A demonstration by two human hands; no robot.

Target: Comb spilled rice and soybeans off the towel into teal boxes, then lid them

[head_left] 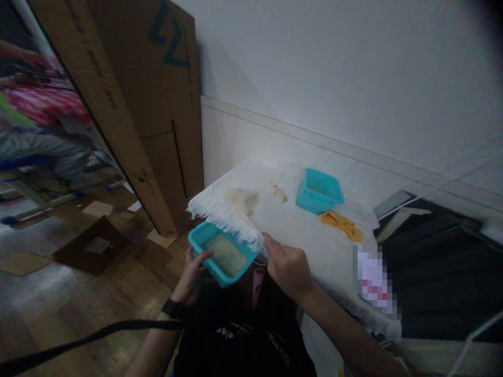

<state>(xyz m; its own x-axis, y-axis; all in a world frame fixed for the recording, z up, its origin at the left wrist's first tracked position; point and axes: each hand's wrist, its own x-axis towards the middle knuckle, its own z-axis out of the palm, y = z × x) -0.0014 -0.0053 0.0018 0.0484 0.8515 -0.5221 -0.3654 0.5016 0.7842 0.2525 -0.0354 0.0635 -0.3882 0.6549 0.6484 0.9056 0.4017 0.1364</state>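
Note:
My left hand [193, 275] grips a teal plastic tub [222, 277] by its near left side, thumb over the rim. Pale grains that look like rice [226, 254] cover the tub's bottom. It is held just under the fringed edge of a white cloth [291, 225] on the table. My right hand [286, 262] is closed around a thin white strip [251, 222], its exact kind unclear, which reaches over the cloth's edge. Beyond the strip's tip lies a spread-out patch of similar grains [240, 198]. A smaller brownish patch [280, 193] sits to its right.
A second teal tub [320, 191] stands near the wall, beside a crumpled orange cloth [341, 225]. A tall cardboard box [157, 115] rises at the left. Flattened cardboard [90, 243] lies on the floor. Part of another person [47, 104] shows at far left.

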